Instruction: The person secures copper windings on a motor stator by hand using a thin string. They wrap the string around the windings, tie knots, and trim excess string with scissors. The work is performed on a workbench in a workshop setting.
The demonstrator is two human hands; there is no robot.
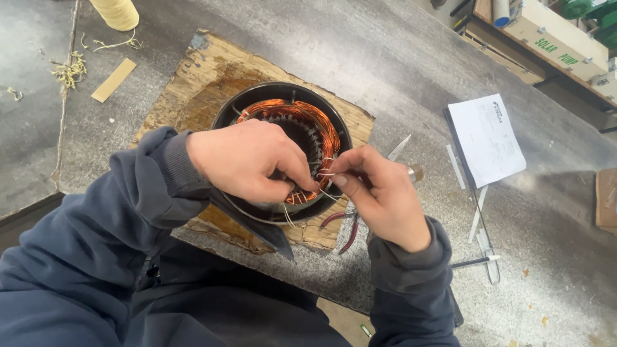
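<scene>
Between both grips, thin wire [326, 174] over stator [283, 109]

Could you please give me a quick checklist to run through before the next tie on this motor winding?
1. Left hand steadying the copper winding: ok.
2. Right hand pinching the thin white cord: ok.
3. Stator housing seated on the cardboard sheet: ok.
4. Red-handled pliers lying beside the right hand: ok.
5. Cord spool on the bench, top left: ok.
6. Cord tension and knot: cannot tell, fingers cover them.
</scene>
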